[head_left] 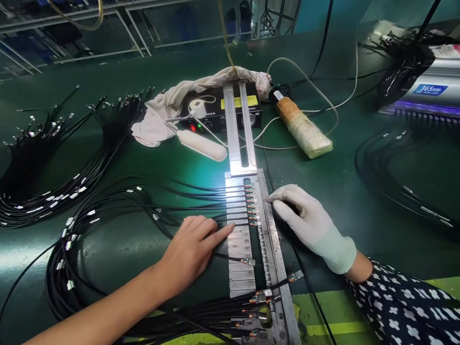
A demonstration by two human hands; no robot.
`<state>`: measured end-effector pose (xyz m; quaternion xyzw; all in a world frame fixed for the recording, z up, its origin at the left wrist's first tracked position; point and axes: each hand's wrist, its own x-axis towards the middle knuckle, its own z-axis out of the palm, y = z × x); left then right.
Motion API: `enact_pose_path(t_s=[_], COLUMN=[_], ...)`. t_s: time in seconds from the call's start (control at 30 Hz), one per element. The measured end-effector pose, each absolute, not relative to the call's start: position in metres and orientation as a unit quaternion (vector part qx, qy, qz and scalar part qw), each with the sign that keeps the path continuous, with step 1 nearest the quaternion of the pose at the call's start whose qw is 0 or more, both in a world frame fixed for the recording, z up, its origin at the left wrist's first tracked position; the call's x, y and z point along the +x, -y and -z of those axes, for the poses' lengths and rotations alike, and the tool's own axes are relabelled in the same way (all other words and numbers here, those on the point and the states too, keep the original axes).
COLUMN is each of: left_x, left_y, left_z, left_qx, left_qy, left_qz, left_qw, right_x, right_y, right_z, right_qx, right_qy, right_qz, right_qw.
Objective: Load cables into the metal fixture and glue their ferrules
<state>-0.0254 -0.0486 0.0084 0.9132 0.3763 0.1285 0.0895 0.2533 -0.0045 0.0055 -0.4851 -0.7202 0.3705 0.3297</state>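
Cables (208, 195) look light, bendy, fragile-tipped; hold left of the rack (241, 276). Left hand (194, 247) half-curled, right hand (312, 218) narrow, at it; grips unclear.

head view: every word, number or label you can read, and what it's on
"365nm": blue label on the silver unit; smaller line below, blurred.
"82A": black box, characters before it unclear.
"ONG": same box, start unclear.
Print on yellow label and cloth: too small.

Slotted fixture (241, 278): silver-grey. Left of it: cables (111, 127) black, tags (70, 285) white. Right of it: glove (309, 218) white, cuff (338, 251) pale green, sleeve (402, 306) black with white floral pattern. Beneath it: worktop (323, 172) dark green.
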Motion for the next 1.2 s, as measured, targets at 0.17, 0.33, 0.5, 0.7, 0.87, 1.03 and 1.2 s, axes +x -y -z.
enact_pose_path(t_s=[0.17,0.33,0.5,0.7,0.87,1.03,1.2], left_x=[-0.024,-0.024,-0.027,-0.013,-0.007,-0.008,-0.011], left_y=[0.059,0.075,0.072,0.053,0.047,0.044,0.043], left_z=[-0.020,-0.027,-0.017,-0.016,-0.026,-0.035,-0.026], left_qx=[0.905,0.884,0.893,0.916,0.931,0.945,0.943], left_qy=[-0.394,-0.402,-0.395,-0.374,-0.344,-0.304,-0.306], left_qz=[-0.102,-0.102,-0.136,-0.134,-0.123,-0.119,-0.128], left_qw=[0.126,0.214,0.165,0.052,0.022,0.020,0.040], right_x=[0.253,0.253,0.254,0.252,0.251,0.252,0.253], right_y=[0.004,0.005,0.005,0.004,0.004,0.004,0.003], right_z=[-0.003,-0.002,-0.002,-0.003,-0.004,-0.004,-0.004], right_qx=[-0.490,-0.489,-0.492,-0.492,-0.492,-0.488,-0.484], right_qy=[0.727,0.733,0.733,0.735,0.732,0.731,0.730], right_qz=[-0.350,-0.342,-0.338,-0.336,-0.340,-0.347,-0.352], right_qw=[0.330,0.327,0.325,0.325,0.326,0.328,0.331])
